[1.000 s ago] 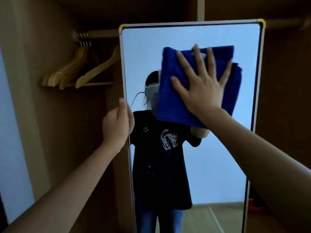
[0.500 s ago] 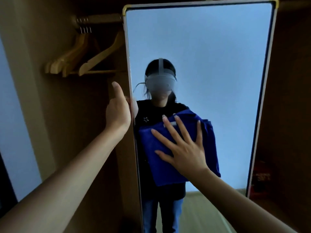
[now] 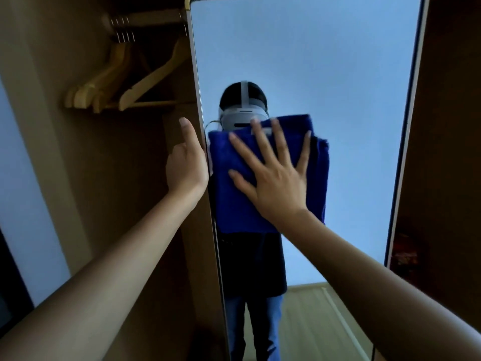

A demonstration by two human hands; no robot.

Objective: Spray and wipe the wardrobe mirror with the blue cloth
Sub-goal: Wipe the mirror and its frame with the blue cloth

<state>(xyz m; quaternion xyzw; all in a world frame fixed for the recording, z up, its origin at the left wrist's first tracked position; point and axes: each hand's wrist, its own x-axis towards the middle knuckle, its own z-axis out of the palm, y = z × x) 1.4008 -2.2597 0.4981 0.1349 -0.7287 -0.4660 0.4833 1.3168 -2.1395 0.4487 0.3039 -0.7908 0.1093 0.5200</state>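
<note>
A tall wardrobe mirror (image 3: 351,74) with a thin pale frame fills the middle of the head view. A folded blue cloth (image 3: 234,204) lies flat against the glass near its left edge, at mid height. My right hand (image 3: 276,175) presses the cloth onto the mirror with fingers spread straight. My left hand (image 3: 186,162) grips the mirror's left edge, thumb pointing up on the outer side and fingers hidden behind the frame. No spray bottle is in view.
Several wooden hangers (image 3: 125,84) hang from a rail (image 3: 145,19) inside the wardrobe at upper left. Brown wardrobe panels (image 3: 447,152) flank the mirror. The glass reflects a person in a headset, a pale wall and a wooden floor.
The right hand swept the cloth from the upper mirror down to its lower middle, then back up and left to mid height. The left hand stayed on the mirror's edge.
</note>
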